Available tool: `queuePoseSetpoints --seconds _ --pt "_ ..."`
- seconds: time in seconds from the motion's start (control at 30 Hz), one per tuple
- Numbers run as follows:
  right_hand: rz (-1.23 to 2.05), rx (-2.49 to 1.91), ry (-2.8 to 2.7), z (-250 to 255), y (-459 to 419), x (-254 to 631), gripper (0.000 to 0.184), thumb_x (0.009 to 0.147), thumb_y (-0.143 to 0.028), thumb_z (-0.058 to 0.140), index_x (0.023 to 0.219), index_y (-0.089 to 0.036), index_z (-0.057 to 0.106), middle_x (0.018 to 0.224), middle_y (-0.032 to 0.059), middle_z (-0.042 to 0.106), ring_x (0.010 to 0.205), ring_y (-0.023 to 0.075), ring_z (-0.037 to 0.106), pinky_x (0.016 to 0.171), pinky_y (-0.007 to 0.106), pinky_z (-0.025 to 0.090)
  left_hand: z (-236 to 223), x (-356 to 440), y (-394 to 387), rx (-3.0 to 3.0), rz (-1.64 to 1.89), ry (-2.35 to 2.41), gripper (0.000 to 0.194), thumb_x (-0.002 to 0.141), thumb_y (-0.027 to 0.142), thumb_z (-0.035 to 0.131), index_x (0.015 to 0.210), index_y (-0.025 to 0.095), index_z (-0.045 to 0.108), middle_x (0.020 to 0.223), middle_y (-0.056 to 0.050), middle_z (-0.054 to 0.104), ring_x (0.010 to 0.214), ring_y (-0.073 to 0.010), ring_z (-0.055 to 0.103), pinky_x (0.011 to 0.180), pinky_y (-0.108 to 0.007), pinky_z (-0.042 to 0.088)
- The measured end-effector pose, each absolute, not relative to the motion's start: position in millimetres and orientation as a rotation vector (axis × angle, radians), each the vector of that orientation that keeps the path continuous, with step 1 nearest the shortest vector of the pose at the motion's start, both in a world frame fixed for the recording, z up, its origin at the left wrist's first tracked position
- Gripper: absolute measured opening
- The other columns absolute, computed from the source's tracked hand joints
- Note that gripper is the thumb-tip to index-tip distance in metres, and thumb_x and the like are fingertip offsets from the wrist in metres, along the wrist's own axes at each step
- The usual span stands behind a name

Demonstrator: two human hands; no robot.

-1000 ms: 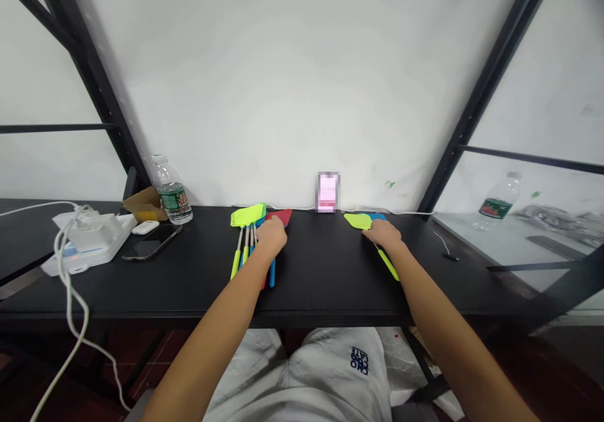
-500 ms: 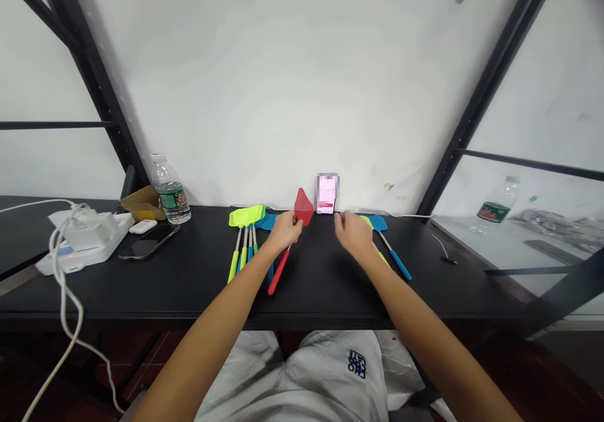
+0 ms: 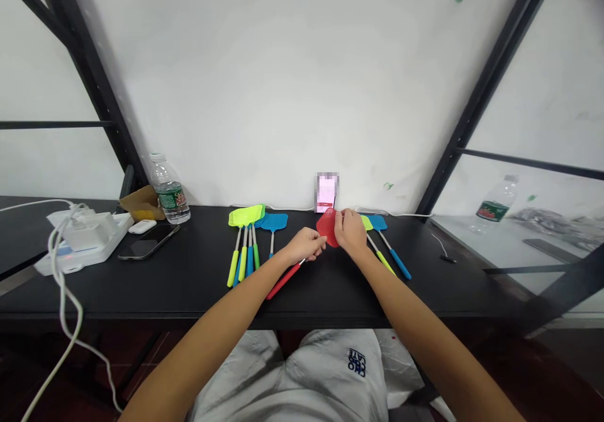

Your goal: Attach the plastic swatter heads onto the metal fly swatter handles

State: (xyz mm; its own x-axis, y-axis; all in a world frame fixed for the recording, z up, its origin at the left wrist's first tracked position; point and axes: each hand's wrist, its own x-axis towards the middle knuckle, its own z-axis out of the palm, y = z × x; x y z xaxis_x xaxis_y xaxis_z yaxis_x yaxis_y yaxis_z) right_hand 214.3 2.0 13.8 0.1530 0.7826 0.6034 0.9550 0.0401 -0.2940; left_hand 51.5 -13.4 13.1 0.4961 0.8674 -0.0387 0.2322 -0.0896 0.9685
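Observation:
My left hand [image 3: 304, 246] is shut around the upper shaft of a red plastic fly swatter [image 3: 327, 227], whose red handle [image 3: 283, 280] slants down-left from my fist toward the table's front. My right hand [image 3: 350, 232] grips the swatter's red mesh head, partly covering it. Left of my hands, several fly swatters lie side by side, with a yellow-green mesh head [image 3: 246, 216] and a blue one [image 3: 274, 222]. A yellow-green swatter [image 3: 366, 222] and a blue swatter [image 3: 377, 222] lie just right of my right hand.
The black table [image 3: 189, 290] runs along a white wall. A phone with a blurred screen [image 3: 326, 192] stands behind the red head. Further left are a water bottle [image 3: 168, 189], a smartphone [image 3: 148, 241] and a white power strip [image 3: 85, 243] with cables.
The red swatter has dropped from upright to a low slant and shifted right. My right hand has closed on its head, and my left hand has moved right with it.

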Motion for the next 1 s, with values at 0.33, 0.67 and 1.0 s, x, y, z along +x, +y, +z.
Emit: queuePoseSetpoints --seconds 0.33,0.67,1.0 --pt "-0.136 -2.053 -1.698 15.6 5.1 223.4 0.054 0.101 -0.041 0.022 0.099 -0.015 0.069 0.101 0.0163 0.07 0.095 0.0244 0.065 0.082 0.03 0.043 12.0 56.2 -19.2 1.652 0.573 0.968 0.011 0.082 0.017 0.055 0.071 0.014 0.053 0.049 0.007 0.043 0.04 -0.0035 0.034 0.04 -0.016 0.029" --pt "-0.121 -2.058 -1.687 12.9 8.3 228.6 0.055 0.1 -0.042 0.023 0.098 -0.014 0.071 0.099 0.0164 0.07 0.093 0.0256 0.066 0.079 0.032 0.045 7.2 55.8 -15.7 1.861 0.572 1.059 0.009 0.078 0.015 0.049 0.069 0.016 0.052 0.054 0.005 0.046 0.039 -0.0054 0.041 0.039 -0.017 0.034" --pt "-0.051 -2.081 -1.663 12.3 13.3 231.8 0.052 0.099 -0.039 0.027 0.102 -0.012 0.072 0.103 0.0178 0.07 0.098 0.0247 0.065 0.084 0.031 0.043 2.8 56.3 -15.1 2.055 0.597 1.096 0.016 0.08 0.023 0.044 0.065 0.018 0.047 0.054 0.004 0.05 0.039 -0.0077 0.048 0.041 -0.019 0.034"
